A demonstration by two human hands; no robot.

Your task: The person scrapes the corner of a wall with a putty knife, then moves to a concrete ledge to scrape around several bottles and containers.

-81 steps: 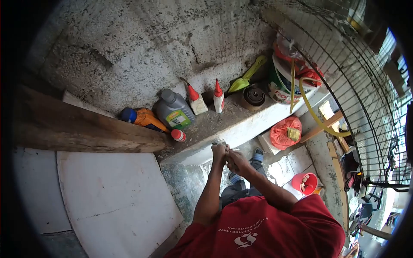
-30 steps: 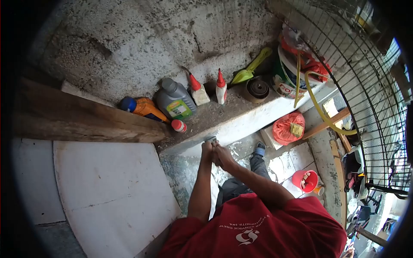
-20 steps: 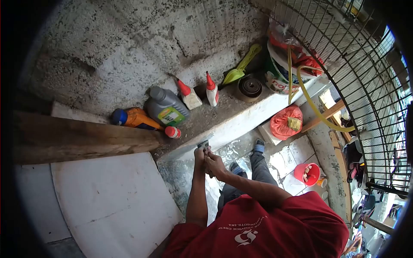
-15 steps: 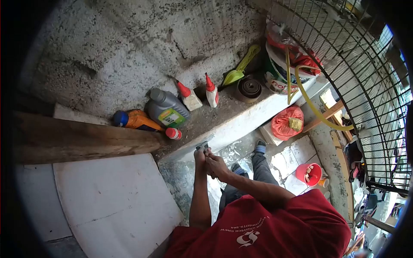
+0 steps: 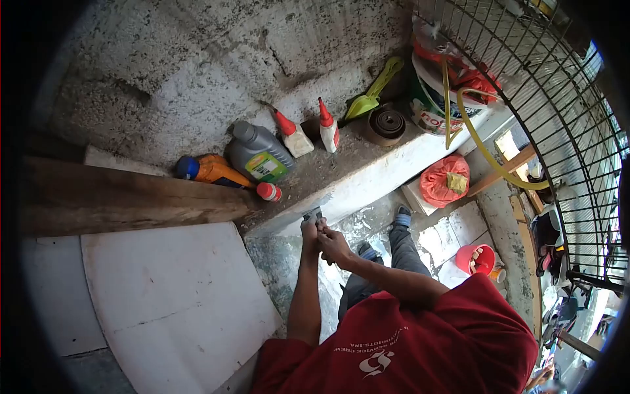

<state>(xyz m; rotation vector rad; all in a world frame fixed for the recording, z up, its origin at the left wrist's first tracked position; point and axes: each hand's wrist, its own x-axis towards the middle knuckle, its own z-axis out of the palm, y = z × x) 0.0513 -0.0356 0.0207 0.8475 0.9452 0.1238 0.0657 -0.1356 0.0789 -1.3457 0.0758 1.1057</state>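
Your L hand (image 5: 310, 230) is closed round a small flat piece (image 5: 314, 214), dark grey w/ a straight-edged end, poking out past your fingers toward the near face of the ledge (image 5: 354, 172). Material: can't tell. Your R hand (image 5: 333, 247) is bent in against the L one, fingers curled; can't tell if it grips the piece too. Both hands are just below the ledge edge, w/ rough, patchy flooring beneath.

Ledge top is gritty concrete; its near face is smoother, whitish. On it, L to R: orange plastic bottle (image 5: 213, 172) w/ blue cap, lying tilted by the wooden beam (image 5: 131, 197); small red-and-white container (image 5: 269, 192); ribbed grey jug (image 5: 261, 154), green label; two white bottles w/ red cone tips, the left one (image 5: 298, 142) and the right one (image 5: 329, 136); lime-green scoop (image 5: 365, 104); brown coiled roll (image 5: 387, 125); round tub (image 5: 430, 108) w/ red plastic in it.

Far side: pitted, blotchy wall (image 5: 210, 79). R of you, on the floor: crinkly red bag (image 5: 441, 182) and pink bucket (image 5: 484, 264) holding small pale pieces. L, near: smooth white panel (image 5: 177, 302), thin crack line across.
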